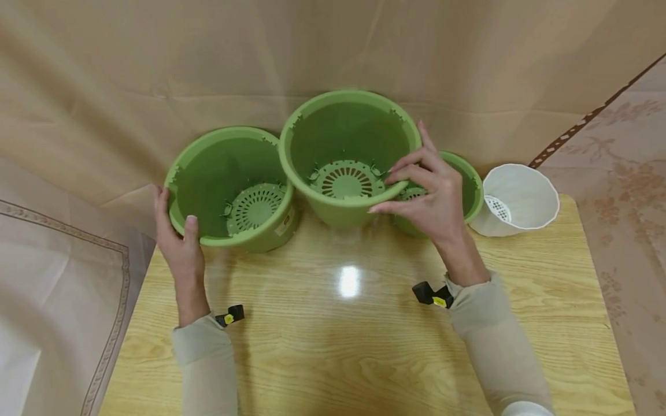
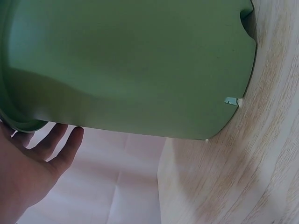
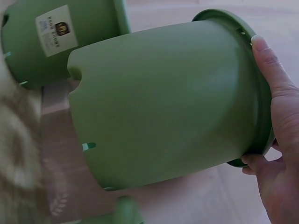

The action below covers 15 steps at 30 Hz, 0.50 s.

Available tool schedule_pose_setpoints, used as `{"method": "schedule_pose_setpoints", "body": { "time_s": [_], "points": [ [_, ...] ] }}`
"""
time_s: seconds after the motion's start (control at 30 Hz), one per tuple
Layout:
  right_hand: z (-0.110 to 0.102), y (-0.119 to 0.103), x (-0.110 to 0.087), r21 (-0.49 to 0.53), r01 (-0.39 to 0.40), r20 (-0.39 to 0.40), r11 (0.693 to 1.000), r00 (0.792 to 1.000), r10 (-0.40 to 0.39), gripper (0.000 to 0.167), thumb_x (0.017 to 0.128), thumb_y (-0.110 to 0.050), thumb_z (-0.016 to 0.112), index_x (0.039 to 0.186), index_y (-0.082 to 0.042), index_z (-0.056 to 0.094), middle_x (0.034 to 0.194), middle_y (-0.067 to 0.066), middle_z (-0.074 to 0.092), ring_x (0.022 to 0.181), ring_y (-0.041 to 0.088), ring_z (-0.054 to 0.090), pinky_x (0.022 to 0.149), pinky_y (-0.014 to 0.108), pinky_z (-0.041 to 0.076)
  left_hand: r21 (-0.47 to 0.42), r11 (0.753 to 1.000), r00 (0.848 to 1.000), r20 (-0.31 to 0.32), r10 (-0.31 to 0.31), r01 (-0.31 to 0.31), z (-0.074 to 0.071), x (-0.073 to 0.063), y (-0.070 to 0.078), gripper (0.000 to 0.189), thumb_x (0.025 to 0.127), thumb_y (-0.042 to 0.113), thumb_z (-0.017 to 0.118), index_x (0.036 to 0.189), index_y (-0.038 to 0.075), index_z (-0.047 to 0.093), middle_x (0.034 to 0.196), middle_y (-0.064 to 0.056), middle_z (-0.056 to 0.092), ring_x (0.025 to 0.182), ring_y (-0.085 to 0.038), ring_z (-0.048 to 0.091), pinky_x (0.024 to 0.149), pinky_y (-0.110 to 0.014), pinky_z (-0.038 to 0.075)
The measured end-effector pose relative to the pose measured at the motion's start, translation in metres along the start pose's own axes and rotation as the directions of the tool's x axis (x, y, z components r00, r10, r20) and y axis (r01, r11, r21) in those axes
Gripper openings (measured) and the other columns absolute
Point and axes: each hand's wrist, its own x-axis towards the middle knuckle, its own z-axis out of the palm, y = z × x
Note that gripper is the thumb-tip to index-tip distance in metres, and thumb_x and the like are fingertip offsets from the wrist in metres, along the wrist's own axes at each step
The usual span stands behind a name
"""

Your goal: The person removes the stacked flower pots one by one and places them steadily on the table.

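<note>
A large green plastic flower pot (image 1: 244, 236) with a slotted base stands on the table at the left. My left hand (image 1: 179, 248) holds its left front rim, thumb over the rim and fingers against the outer wall; in the left wrist view those fingers (image 2: 70, 147) lie under the rim. My right hand (image 1: 434, 193) grips the rim of the middle green pot (image 1: 348, 202), fingers inside and thumb outside. In the right wrist view this middle pot (image 3: 168, 107) hangs raised and tilted, with the left pot's labelled wall (image 3: 93, 28) behind it.
A smaller green pot (image 1: 472, 188) stands behind my right hand, partly hidden by it. To its right is a white pot (image 1: 525, 196) with a perforated base. The wood-grain table (image 1: 333, 335) ends at the draped beige cloth (image 1: 208, 69) behind the pots.
</note>
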Motion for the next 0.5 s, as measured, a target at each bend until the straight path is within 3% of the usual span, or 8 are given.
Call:
{"method": "schedule_pose_setpoints", "body": {
  "time_s": [0.33, 0.5],
  "points": [
    [0.007, 0.016, -0.028, 0.016, -0.079, 0.022, 0.997, 0.997, 0.078, 0.052, 0.059, -0.05, 0.084, 0.067, 0.0, 0.072, 0.08, 0.016, 0.063, 0.139, 0.047, 0.035, 0.116, 0.052, 0.028, 0.006, 0.999, 0.999, -0.003, 0.039, -0.039, -0.009, 0.006, -0.04, 0.091, 0.085, 0.059, 0.068, 0.153, 0.008, 0.036, 0.161, -0.009, 0.027, 0.147, -0.019, 0.027, 0.118, -0.032, 0.024],
    [0.01, 0.022, -0.039, 0.003, -0.072, 0.051, 0.997, 0.996, 0.072, 0.051, 0.06, -0.049, 0.083, 0.068, 0.0, 0.072, 0.08, 0.016, 0.063, 0.139, 0.052, 0.032, 0.115, 0.052, 0.03, -0.04, 0.999, 1.0, -0.006, 0.025, -0.025, -0.006, 0.004, -0.029, 0.096, 0.086, 0.055, 0.07, 0.155, 0.003, 0.029, 0.161, -0.01, 0.029, 0.146, -0.021, 0.028, 0.118, -0.035, 0.026]
  ]
}}
